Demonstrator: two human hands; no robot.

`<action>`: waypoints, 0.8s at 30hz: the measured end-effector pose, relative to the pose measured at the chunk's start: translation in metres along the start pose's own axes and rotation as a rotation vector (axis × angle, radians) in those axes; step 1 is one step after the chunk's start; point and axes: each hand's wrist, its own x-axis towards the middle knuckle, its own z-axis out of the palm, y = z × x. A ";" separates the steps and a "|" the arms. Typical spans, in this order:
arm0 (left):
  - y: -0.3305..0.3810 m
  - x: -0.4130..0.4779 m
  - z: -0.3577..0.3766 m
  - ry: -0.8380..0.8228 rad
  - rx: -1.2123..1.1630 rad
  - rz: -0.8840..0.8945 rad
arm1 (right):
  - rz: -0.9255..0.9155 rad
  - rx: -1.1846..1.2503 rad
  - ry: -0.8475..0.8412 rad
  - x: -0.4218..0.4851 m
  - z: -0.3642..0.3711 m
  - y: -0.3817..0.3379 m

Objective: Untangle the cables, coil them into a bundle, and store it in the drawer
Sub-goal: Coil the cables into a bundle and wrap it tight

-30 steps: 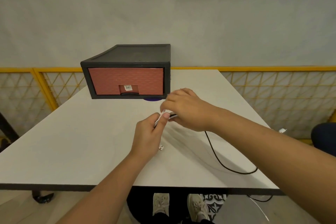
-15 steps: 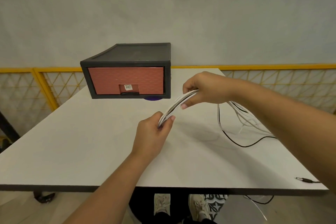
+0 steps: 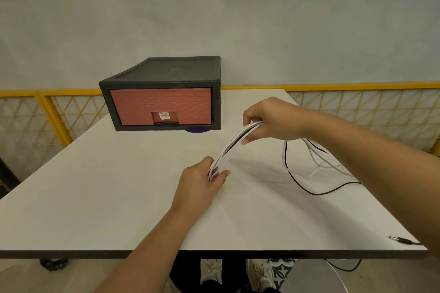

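Note:
A bunch of white and black cables (image 3: 232,147) stretches between my two hands above the white table (image 3: 95,197). My left hand (image 3: 202,181) pinches the lower end of the bunch. Higher and to the right, my right hand (image 3: 271,119) grips the upper end. Beyond that hand loose loops hang down onto the table: white strands (image 3: 319,159) and a black cable (image 3: 300,183). A black plug (image 3: 402,241) lies near the front right corner. The drawer unit (image 3: 164,93), black frame with a closed reddish drawer, stands at the back.
A purple object (image 3: 197,130) peeks out from under the drawer unit's front right. Yellow lattice railing (image 3: 59,112) runs behind the table. More cable (image 3: 345,266) hangs off the front right edge toward the floor, beside my shoes.
My right hand rose and drew away to the right from my left hand, pulling the cable bunch taut between them. Loose loops and the black plug came onto the table's right side.

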 end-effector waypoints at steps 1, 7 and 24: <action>0.000 0.000 0.000 0.015 -0.029 -0.001 | -0.001 0.003 0.015 0.000 -0.002 0.001; 0.002 0.005 0.001 -0.006 0.034 0.066 | -0.052 0.006 0.026 0.000 -0.011 -0.006; 0.003 0.004 0.000 -0.139 0.078 0.017 | -0.031 0.031 0.006 0.002 -0.012 -0.006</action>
